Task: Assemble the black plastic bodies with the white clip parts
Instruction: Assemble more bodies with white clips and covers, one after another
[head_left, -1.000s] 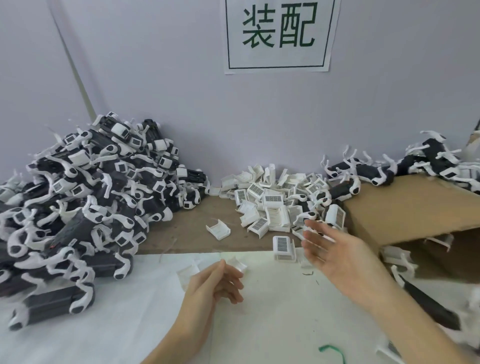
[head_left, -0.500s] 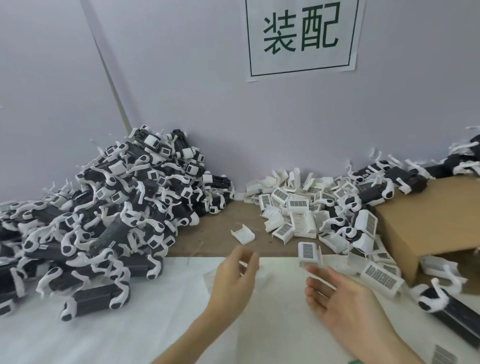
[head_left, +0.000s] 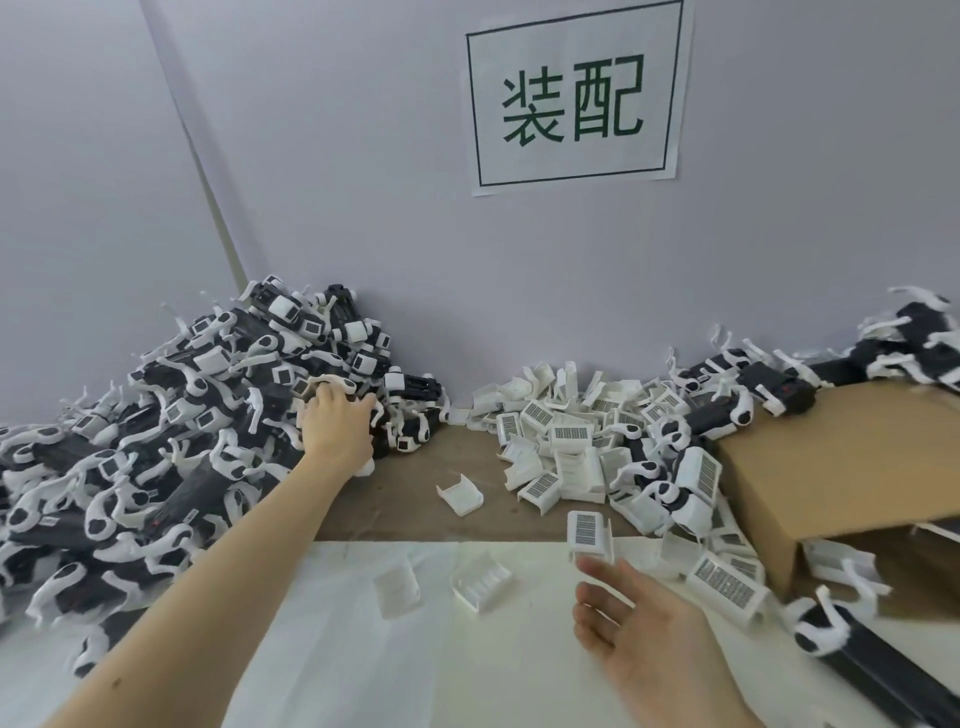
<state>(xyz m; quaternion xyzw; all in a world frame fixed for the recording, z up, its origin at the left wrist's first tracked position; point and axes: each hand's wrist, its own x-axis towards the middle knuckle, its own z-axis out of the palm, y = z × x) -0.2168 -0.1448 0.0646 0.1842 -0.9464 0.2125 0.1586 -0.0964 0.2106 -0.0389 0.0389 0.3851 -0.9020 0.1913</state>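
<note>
White paper (head_left: 322, 649) covers the near part of the worktop (head_left: 410, 499), and everything can be placed from the cardboard box (head_left: 831, 467) lying on its side at the right. Just left of the box spreads a heap of white clips (head_left: 571, 441), many with barcode labels. Further left, well apart from the box, a large pile of black bodies (head_left: 156, 441) with white clip arms banks up against the wall. The left hand (head_left: 332, 421) reaches onto the near edge of that pile, fingers bent down onto the pieces; whether it actually grips one I cannot tell. The right hand (head_left: 623, 623) hovers over the paper, below and left of the box, fingers loosely spread and holding nothing. One labelled clip (head_left: 589, 535) stands just beyond its fingertips. Two more loose clips (head_left: 480, 579) lie on the paper to the left of that hand. More black bodies (head_left: 779, 384) rest on top of the box, and a printed sign (head_left: 574, 96) hangs on the wall above.
</note>
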